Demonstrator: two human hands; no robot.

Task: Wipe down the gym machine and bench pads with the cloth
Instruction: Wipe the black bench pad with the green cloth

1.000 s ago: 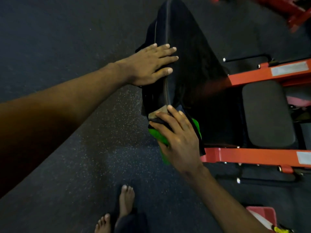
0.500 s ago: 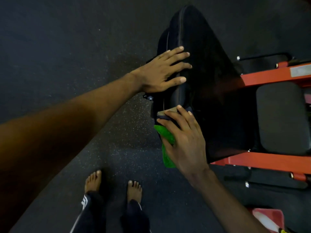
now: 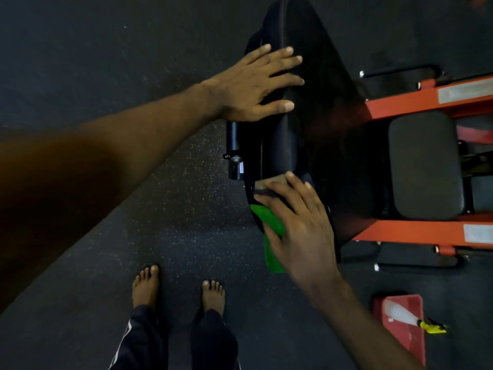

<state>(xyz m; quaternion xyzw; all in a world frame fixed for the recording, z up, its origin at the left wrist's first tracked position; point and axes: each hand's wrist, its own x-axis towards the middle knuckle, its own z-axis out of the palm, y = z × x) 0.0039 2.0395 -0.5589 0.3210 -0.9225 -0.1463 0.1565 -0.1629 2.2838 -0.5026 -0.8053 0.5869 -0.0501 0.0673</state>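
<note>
L hand (image 3: 256, 84) flat on back pad (image 3: 322, 124); R hand (image 3: 301, 228) presses cloth (image 3: 268, 221) (green), fingers straight.

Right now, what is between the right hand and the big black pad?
A green cloth: the right hand presses it against the lower edge of the black pad, as the head view shows.
</note>
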